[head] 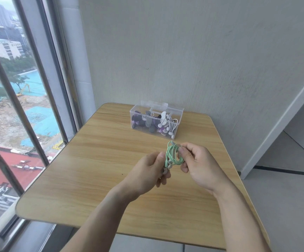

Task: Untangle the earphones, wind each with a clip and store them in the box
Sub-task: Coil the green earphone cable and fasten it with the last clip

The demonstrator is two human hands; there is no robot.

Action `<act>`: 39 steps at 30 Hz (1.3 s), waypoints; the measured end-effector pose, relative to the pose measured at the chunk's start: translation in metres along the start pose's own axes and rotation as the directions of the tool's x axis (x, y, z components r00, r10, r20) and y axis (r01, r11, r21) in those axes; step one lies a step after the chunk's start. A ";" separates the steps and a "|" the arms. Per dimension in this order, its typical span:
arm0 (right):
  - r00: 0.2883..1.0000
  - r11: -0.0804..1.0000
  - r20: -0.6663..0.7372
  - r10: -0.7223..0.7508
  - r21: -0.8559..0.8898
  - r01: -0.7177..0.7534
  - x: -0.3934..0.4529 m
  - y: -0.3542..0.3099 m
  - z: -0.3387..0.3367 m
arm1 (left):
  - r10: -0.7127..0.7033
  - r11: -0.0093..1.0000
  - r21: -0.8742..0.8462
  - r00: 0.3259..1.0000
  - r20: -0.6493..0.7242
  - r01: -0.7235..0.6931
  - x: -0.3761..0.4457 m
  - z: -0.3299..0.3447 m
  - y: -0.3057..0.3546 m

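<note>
At the left, beyond the left edge of the desk [96, 160], a window [20, 106] with dark bars is seen. Above the middle of the desk, the left hand [148, 174] is closed on the lower part of the green earphones [174, 155]; a small grey piece, perhaps a clip or the plug, is pinched there, but it is too small to be told for sure. Just to the right, the coil of the green cable is held between the thumb and the bent fingers of the right hand [200, 166], so both hands are gripping the same earphones, in the air and not touching the desk. Near the far right corner of the desk, by the wall, the clear box [179, 113] is standing open, and wound earphones in white, grey and purple are already stored inside it. It is judged that the winding is nearly done and the fastening is in hand. If the pinch of the right hand is loosened too early, the loops can spring open and become tangled again; if the cable is pulled hard, the thin wire can be damaged at the earbuds.
</note>
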State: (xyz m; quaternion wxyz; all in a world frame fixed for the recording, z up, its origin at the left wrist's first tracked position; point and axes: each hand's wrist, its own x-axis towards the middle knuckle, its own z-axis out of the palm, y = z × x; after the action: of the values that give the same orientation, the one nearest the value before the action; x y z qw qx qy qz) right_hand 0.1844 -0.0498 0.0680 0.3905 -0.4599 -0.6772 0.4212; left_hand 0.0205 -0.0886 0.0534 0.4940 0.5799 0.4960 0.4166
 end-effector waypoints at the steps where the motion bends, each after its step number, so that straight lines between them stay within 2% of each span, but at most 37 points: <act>1: 1.000 1.000 -0.005 0.001 -0.002 -0.001 0.000 0.000 0.000 | 0.010 1.000 -0.010 1.000 -0.008 -0.010 0.000 0.000 -0.001; 8: 1.000 1.000 0.002 0.002 -0.007 -0.002 0.002 0.000 -0.001 | 0.037 0.997 -0.064 0.999 -0.020 -0.038 -0.002 0.004 0.002; 17: 1.000 0.999 0.004 -0.018 -0.035 0.018 0.003 0.002 0.002 | -0.062 0.988 -0.150 0.993 -0.096 0.047 0.005 0.007 0.000; 24: 0.994 1.000 0.107 0.003 -0.030 0.001 0.004 0.000 -0.003 | -0.111 0.988 -0.123 0.983 -0.148 0.093 0.006 0.003 -0.004; 28: 0.964 0.998 0.259 0.052 -0.038 -0.043 0.000 -0.005 -0.012 | -0.082 0.992 -0.104 0.992 -0.091 0.073 0.004 -0.005 -0.003; 32: 0.914 0.993 0.390 0.112 -0.089 -0.083 -0.006 -0.010 -0.017 | -0.040 0.998 -0.049 0.998 0.042 0.042 0.000 -0.012 -0.001; 39: 0.917 0.983 0.377 0.127 -0.172 -0.066 -0.008 -0.013 -0.010 | -0.083 0.991 -0.099 0.993 0.083 0.091 0.001 -0.014 -0.004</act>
State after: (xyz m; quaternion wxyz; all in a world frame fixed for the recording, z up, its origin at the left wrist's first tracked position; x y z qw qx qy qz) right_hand 0.1923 -0.0581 0.0823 0.1909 -0.4298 -0.7480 0.4683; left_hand 0.0064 -0.0849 0.0517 0.5601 0.5473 0.4791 0.3965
